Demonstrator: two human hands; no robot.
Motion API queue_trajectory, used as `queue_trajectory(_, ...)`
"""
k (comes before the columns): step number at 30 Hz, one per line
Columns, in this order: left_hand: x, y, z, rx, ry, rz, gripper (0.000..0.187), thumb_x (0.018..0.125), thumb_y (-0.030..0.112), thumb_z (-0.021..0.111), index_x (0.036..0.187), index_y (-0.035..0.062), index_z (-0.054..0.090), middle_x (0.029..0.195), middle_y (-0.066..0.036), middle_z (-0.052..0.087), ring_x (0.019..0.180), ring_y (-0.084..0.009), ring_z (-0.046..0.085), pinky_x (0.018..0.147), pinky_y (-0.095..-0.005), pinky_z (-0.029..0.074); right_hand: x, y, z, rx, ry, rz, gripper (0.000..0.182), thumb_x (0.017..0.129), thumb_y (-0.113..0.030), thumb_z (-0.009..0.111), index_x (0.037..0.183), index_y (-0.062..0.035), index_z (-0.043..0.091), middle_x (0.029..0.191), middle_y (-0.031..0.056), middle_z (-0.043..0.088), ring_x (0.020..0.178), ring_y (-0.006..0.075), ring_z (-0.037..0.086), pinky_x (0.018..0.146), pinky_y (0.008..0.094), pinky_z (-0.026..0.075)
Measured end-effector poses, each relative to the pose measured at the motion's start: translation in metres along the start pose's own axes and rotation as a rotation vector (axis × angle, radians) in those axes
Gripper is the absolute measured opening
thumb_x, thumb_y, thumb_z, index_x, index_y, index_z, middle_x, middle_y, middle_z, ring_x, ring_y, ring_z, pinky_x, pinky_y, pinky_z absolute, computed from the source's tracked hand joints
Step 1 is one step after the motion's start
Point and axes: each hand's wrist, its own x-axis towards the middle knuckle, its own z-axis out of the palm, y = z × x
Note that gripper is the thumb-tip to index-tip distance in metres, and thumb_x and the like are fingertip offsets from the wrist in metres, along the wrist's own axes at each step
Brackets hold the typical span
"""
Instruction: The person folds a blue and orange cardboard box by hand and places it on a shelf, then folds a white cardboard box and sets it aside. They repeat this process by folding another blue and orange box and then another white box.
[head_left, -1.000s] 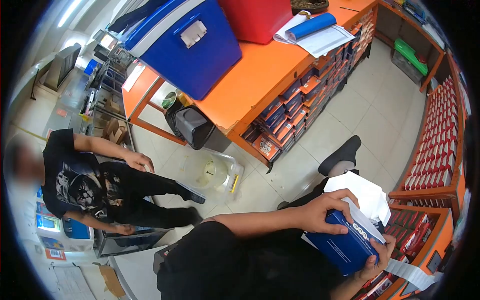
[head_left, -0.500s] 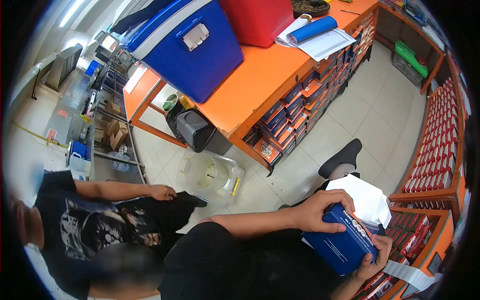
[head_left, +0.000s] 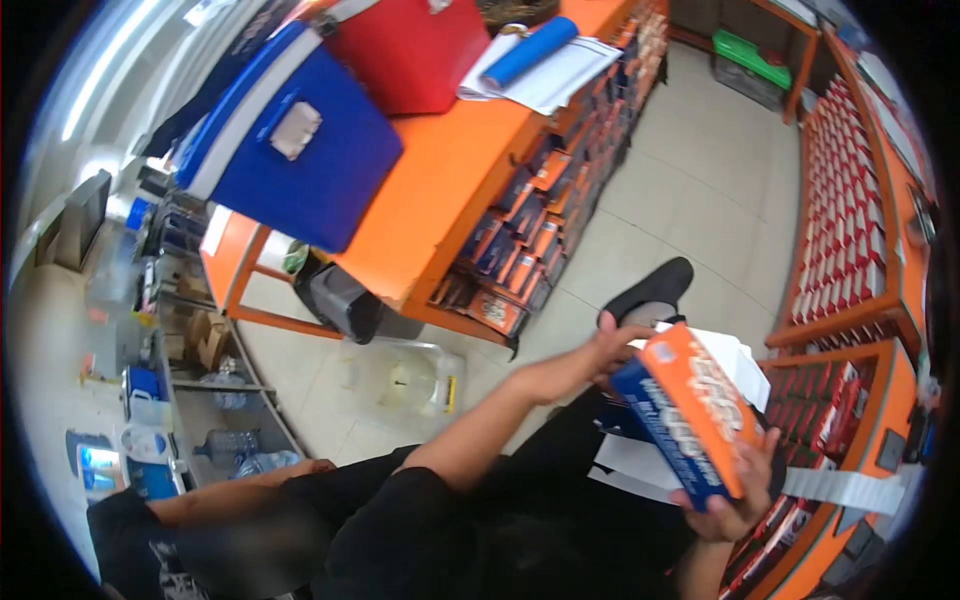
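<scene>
A blue and orange cardboard box [head_left: 690, 415] with printed lettering is tilted over my lap, its orange side turned up. My left hand [head_left: 618, 350] is at its far end, with the fingers partly hidden behind the box. Around the near end, my right hand [head_left: 735, 490] grips it with fingers and thumb on opposite sides. White paper sheets [head_left: 640, 465] lie on my lap beneath the box, and a white piece [head_left: 745, 365] shows behind it.
An orange shelf unit [head_left: 425, 285] packed with similar boxes stands ahead, bearing a blue cooler [head_left: 290, 135] and a red cooler [head_left: 405, 55]. A clear plastic bin [head_left: 400, 390] sits on the floor. Racks of red packs [head_left: 845, 215] stand right. Another person's arm [head_left: 240, 495] is at left.
The box has turned in my hands from its broad blue face to its orange side. My left hand has shifted to its far end. The camera view has swung right.
</scene>
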Motion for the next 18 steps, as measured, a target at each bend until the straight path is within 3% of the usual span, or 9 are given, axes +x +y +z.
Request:
queue_trajectory(2, 0.0, 0.003, -0.014, -0.075, -0.031, -0.106, 0.098, 0.092, 0.089, 0.017, 0.156, 0.0163, 0.035, 0.148, -0.012, 0.052, 0.137, -0.0279, 0.05, 0.107, -0.0463, 0.043, 0.004, -0.005, -0.004, 0.08, -0.2, -0.037, 0.057, 0.083, -0.037, 0.085, 0.13, -0.0359, 0.054, 0.135, 0.0039, 0.054, 0.12, 0.0328, 0.062, 0.113, 0.0786, 0.029)
queue_trajectory(4, 0.006, -0.025, -0.039, -0.329, -0.17, -0.211, 0.08, 0.102, 0.057, 0.055, 0.157, 0.0033, 0.031, 0.158, -0.013, 0.042, 0.147, -0.0232, 0.041, 0.119, -0.0393, 0.034, 0.007, -0.009, -0.003, 0.116, -0.315, -0.077, 0.058, 0.082, -0.034, 0.086, 0.13, -0.0466, 0.056, 0.138, -0.0015, 0.052, 0.119, 0.0253, 0.063, 0.115, 0.073, 0.031)
queue_trajectory(6, 0.006, -0.055, -0.039, -0.565, -0.147, -0.294, 0.079, 0.097, 0.036, 0.069, 0.157, 0.0028, 0.03, 0.156, -0.015, 0.044, 0.145, -0.0244, 0.044, 0.12, -0.0404, 0.036, 0.012, -0.015, -0.003, 0.118, -0.435, -0.121, 0.057, 0.083, -0.034, 0.084, 0.131, -0.0472, 0.056, 0.133, -0.0033, 0.055, 0.125, 0.0226, 0.06, 0.117, 0.0688, 0.032)
queue_trajectory(9, -0.011, -0.074, -0.052, -0.579, -0.187, -0.17, 0.082, 0.093, 0.029, 0.073, 0.157, 0.0031, 0.029, 0.158, -0.015, 0.041, 0.143, -0.0226, 0.046, 0.117, -0.041, 0.041, 0.01, -0.009, 0.0, 0.098, -0.585, -0.146, 0.058, 0.082, -0.037, 0.084, 0.132, -0.0476, 0.057, 0.139, -0.0041, 0.055, 0.133, 0.0245, 0.055, 0.12, 0.0687, 0.026)
queue_trajectory(12, -0.034, -0.076, -0.082, -0.603, -0.03, 0.055, 0.079, 0.088, 0.021, 0.072, 0.155, 0.0006, 0.035, 0.154, -0.016, 0.047, 0.14, -0.0243, 0.051, 0.117, -0.043, 0.041, 0.018, 0.002, 0.004, 0.063, -0.475, 0.005, 0.065, 0.079, -0.039, 0.086, 0.137, -0.0393, 0.056, 0.149, 0.0035, 0.05, 0.141, 0.0298, 0.048, 0.121, 0.0686, 0.022)
queue_trajectory(14, -0.048, -0.116, -0.129, -0.679, 0.027, 0.163, 0.077, 0.086, 0.02, 0.072, 0.153, 0.0008, 0.039, 0.151, -0.016, 0.051, 0.138, -0.0258, 0.053, 0.117, -0.0438, 0.041, 0.034, 0.017, -0.006, -0.026, -0.483, 0.351, 0.074, 0.075, -0.039, 0.087, 0.14, -0.0251, 0.056, 0.155, 0.0145, 0.045, 0.145, 0.0355, 0.041, 0.12, 0.0697, 0.021)
queue_trajectory(15, -0.052, -0.139, -0.152, -0.753, 0.072, 0.267, 0.076, 0.084, 0.019, 0.073, 0.151, 0.0011, 0.043, 0.147, -0.015, 0.055, 0.135, -0.0273, 0.056, 0.116, -0.0446, 0.042, 0.044, 0.025, -0.009, -0.069, -0.548, 0.39, 0.078, 0.076, -0.037, 0.087, 0.142, -0.0096, 0.054, 0.151, 0.0232, 0.045, 0.141, 0.0418, 0.042, 0.118, 0.063, 0.029)
queue_trajectory(16, -0.056, -0.156, -0.165, -0.796, 0.184, 0.283, 0.07, 0.083, 0.017, 0.075, 0.147, 0.0021, 0.049, 0.141, -0.013, 0.061, 0.13, -0.0291, 0.06, 0.115, -0.0445, 0.043, 0.041, 0.03, -0.009, -0.068, -0.546, 0.385, 0.078, 0.076, -0.037, 0.087, 0.142, -0.0096, 0.054, 0.151, 0.0232, 0.045, 0.141, 0.0418, 0.042, 0.118, 0.063, 0.029)
queue_trajectory(18, -0.049, -0.177, -0.173, -0.801, 0.288, 0.326, 0.064, 0.085, 0.013, 0.075, 0.144, 0.0031, 0.05, 0.14, -0.012, 0.061, 0.128, -0.0278, 0.061, 0.111, -0.0446, 0.047, 0.023, 0.041, -0.01, 0.011, -0.688, 0.781, 0.078, 0.078, -0.034, 0.085, 0.142, -0.0034, 0.052, 0.147, 0.0236, 0.047, 0.136, 0.0441, 0.046, 0.116, 0.0541, 0.035)
